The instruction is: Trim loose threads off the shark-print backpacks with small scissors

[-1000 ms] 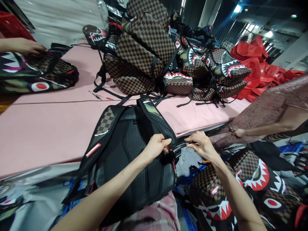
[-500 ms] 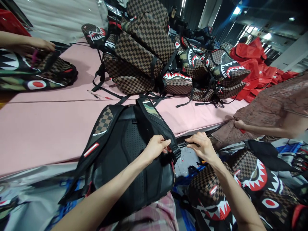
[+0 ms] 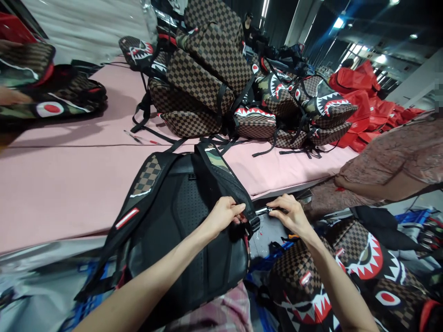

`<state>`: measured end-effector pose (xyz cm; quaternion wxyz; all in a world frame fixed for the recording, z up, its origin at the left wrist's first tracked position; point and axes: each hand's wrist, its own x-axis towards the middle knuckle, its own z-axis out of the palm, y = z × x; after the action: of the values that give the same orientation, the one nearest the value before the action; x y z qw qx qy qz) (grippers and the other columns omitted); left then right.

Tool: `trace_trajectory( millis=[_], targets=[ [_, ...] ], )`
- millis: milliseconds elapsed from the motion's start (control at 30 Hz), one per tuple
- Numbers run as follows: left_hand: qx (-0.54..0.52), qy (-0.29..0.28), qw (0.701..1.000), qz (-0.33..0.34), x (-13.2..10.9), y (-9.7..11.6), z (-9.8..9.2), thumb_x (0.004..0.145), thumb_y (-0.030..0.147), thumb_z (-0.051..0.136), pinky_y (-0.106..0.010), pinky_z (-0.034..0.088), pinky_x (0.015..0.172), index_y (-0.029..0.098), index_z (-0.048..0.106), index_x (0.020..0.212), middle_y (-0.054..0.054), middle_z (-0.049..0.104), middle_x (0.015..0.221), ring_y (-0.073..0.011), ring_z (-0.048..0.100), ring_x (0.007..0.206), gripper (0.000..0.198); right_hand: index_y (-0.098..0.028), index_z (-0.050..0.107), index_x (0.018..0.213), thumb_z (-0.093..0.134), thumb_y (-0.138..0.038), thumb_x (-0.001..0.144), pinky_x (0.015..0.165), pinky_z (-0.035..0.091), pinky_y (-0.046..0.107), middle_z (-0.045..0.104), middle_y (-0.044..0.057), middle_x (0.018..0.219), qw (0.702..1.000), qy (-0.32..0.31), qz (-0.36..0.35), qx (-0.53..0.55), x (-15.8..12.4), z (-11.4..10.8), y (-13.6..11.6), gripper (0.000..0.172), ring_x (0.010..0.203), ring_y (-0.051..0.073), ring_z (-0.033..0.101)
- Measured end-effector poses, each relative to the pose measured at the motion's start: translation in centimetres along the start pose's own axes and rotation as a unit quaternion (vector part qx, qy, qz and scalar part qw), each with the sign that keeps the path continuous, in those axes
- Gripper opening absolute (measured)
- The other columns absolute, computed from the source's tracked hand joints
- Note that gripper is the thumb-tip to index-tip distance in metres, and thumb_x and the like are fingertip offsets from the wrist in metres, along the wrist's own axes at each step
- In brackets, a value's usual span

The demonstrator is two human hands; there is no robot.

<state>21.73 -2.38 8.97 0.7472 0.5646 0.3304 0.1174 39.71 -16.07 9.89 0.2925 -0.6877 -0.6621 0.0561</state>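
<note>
A black backpack [image 3: 187, 230] lies across my lap, its padded back facing up and its top against the table. My left hand [image 3: 226, 214] is closed on the edge of its right shoulder strap [image 3: 224, 177], just above the black buckle [image 3: 254, 224]. To the right of that buckle, my right hand [image 3: 289, 212] grips small metal thread snips [image 3: 263, 210] between thumb and fingers. The tips of the snips point left at the strap end. Whether they touch a thread is too small to tell.
Checkered backpacks [image 3: 207, 87] are heaped on the pink table [image 3: 69, 184]. More shark-mouth backpacks [image 3: 311, 276] lie low at my right. A slim tool [image 3: 133, 137] rests on the table. One person's hand [image 3: 14, 96] handles bags at left; another person's sleeve [image 3: 387, 147] is at right.
My right hand has shifted slightly and the snips show more plainly. My left hand keeps its hold. The person at left has lifted part of a bag.
</note>
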Motion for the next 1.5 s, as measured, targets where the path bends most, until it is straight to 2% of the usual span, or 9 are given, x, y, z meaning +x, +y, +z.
trace_trajectory(
  millis=[233, 433, 633, 867, 1067, 1267, 1500],
  targets=[
    [0.007, -0.002, 1.0, 0.006, 0.1, -0.2, -0.2, 0.072, 0.022, 0.056, -0.022, 0.041, 0.049, 0.01, 0.059, 0.059, -0.005, 0.063, 0.051, -0.0119, 0.056, 0.046, 0.018, -0.024, 0.067, 0.095, 0.057, -0.043, 0.082, 0.075, 0.036, 0.032, 0.069, 0.002, 0.086, 0.998, -0.055, -0.037, -0.001, 1.2, -0.4, 0.0, 0.025, 0.077, 0.017, 0.055],
    [-0.002, -0.014, 1.0, -0.001, 0.4, -0.9, -0.3, 0.071, 0.024, 0.058, -0.022, 0.042, 0.05, 0.011, 0.059, 0.055, -0.005, 0.062, 0.051, -0.0114, 0.055, 0.046, 0.021, -0.021, 0.066, 0.097, 0.055, -0.036, 0.086, 0.071, 0.036, 0.034, 0.069, 0.005, 0.084, 0.993, -0.063, -0.086, -0.046, 1.3, 0.3, -0.7, 0.021, 0.076, 0.018, 0.054],
    [-0.013, -0.022, 1.0, 0.012, 0.3, -1.0, -0.4, 0.071, 0.026, 0.059, -0.022, 0.041, 0.049, 0.011, 0.06, 0.056, -0.005, 0.062, 0.051, -0.0114, 0.055, 0.046, 0.021, -0.022, 0.067, 0.094, 0.056, -0.038, 0.085, 0.07, 0.041, 0.032, 0.068, 0.004, 0.085, 0.999, 0.008, -0.006, 0.03, 0.2, 0.3, -0.1, 0.022, 0.076, 0.017, 0.055],
    [0.004, -0.018, 1.0, 0.004, 0.3, -1.1, -0.4, 0.07, 0.026, 0.061, -0.023, 0.042, 0.05, 0.01, 0.061, 0.059, -0.006, 0.064, 0.054, -0.0132, 0.057, 0.049, 0.02, -0.022, 0.066, 0.097, 0.058, -0.037, 0.083, 0.072, 0.036, 0.033, 0.069, 0.003, 0.085, 0.996, -0.07, -0.058, -0.011, 1.0, -0.1, -0.5, 0.022, 0.076, 0.017, 0.054],
    [-0.003, -0.018, 1.0, 0.003, 0.2, -1.1, -0.5, 0.072, 0.025, 0.059, -0.023, 0.043, 0.05, 0.01, 0.061, 0.058, -0.006, 0.063, 0.053, -0.0126, 0.057, 0.049, 0.02, -0.022, 0.066, 0.095, 0.057, -0.04, 0.083, 0.073, 0.037, 0.033, 0.069, 0.004, 0.087, 0.995, -0.07, -0.064, 0.011, 1.5, 0.2, -0.4, 0.024, 0.079, 0.018, 0.056],
    [0.004, -0.028, 1.0, 0.008, 0.2, -1.2, -0.7, 0.071, 0.026, 0.06, -0.023, 0.043, 0.051, 0.01, 0.062, 0.058, -0.007, 0.064, 0.055, -0.0139, 0.058, 0.05, 0.021, -0.021, 0.067, 0.095, 0.059, -0.04, 0.082, 0.077, 0.038, 0.033, 0.07, 0.004, 0.088, 0.988, -0.116, -0.093, 0.042, 2.6, 0.0, -0.2, 0.024, 0.08, 0.017, 0.057],
    [0.005, -0.036, 0.999, 0.014, 0.0, -1.2, -0.8, 0.07, 0.027, 0.061, -0.023, 0.043, 0.049, 0.009, 0.063, 0.06, -0.006, 0.063, 0.054, -0.0129, 0.057, 0.049, 0.02, -0.021, 0.067, 0.097, 0.059, -0.041, 0.081, 0.077, 0.04, 0.033, 0.069, 0.005, 0.087, 0.983, -0.146, -0.091, 0.071, 3.4, 0.3, -0.3, 0.026, 0.08, 0.017, 0.058]
  ],
)
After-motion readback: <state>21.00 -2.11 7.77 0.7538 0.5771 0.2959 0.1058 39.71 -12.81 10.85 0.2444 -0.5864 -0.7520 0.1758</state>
